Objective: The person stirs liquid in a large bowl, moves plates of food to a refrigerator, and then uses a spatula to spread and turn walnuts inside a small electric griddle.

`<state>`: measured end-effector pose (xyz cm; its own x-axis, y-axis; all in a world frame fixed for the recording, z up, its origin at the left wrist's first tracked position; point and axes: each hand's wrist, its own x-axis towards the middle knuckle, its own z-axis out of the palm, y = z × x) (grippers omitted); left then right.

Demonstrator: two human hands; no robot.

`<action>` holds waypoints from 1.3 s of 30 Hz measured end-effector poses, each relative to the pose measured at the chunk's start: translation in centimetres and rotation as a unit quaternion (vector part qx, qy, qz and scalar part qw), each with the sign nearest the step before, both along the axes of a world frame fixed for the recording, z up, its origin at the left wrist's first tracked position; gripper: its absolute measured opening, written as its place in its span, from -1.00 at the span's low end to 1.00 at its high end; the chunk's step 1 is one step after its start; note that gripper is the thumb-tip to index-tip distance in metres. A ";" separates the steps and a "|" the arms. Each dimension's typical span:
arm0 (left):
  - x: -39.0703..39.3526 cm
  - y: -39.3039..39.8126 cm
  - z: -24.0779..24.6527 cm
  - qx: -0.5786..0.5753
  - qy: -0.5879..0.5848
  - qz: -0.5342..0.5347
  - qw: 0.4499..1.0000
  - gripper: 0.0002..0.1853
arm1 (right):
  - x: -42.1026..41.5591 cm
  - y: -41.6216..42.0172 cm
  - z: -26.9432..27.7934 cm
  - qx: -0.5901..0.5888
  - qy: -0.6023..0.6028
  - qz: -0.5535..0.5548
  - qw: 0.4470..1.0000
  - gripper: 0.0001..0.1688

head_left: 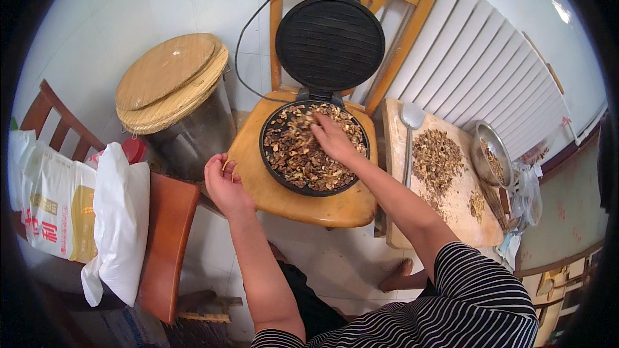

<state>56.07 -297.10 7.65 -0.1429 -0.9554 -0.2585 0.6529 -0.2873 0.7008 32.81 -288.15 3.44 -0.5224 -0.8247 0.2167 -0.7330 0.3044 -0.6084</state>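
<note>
My right hand (333, 141) is down among walnut pieces (312, 169) in the lower pan of a round black electric griddle (285, 184). The pieces beside its fingertips are blurred, and I cannot tell whether any are gripped. Hinged at the back, the griddle's ridged lid (330, 41) stands raised. The griddle rests on the seat of a wooden chair (338, 211). Near the left edge of that seat my left hand (228, 187) hovers, empty, with its fingers loosely curled and apart.
At right, a wooden board (454, 232) bears more nut pieces (437, 157) and a metal ladle (412, 118); a steel bowl (503, 152) tilts beside it. A lidded metal bin (188, 142) stands at left. White sacks (121, 222) lean on another chair. A black cord (242, 38) loops behind.
</note>
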 end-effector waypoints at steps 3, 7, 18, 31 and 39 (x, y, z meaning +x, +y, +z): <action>0.1 -0.3 0.1 0.001 -0.011 0.000 1.000 -0.82 | 1.4 -0.2 2.1 -0.049 -0.051 0.096 0.993 -0.40; 0.4 -0.5 0.0 -0.004 -0.004 0.005 1.000 -0.82 | 0.7 2.9 4.5 -0.032 0.040 0.048 0.998 -0.42; 0.4 -0.4 0.0 -0.011 0.001 0.008 1.000 -0.84 | -0.8 1.2 1.5 -0.022 0.055 0.047 0.997 -0.57; 0.3 -0.3 0.1 -0.011 0.001 0.000 1.000 -0.87 | -1.1 4.8 5.4 0.042 0.088 0.160 0.982 -0.65; 0.6 -0.1 0.2 -0.006 0.002 0.001 1.000 -0.85 | -0.9 8.3 4.8 0.268 0.084 0.212 0.936 -0.74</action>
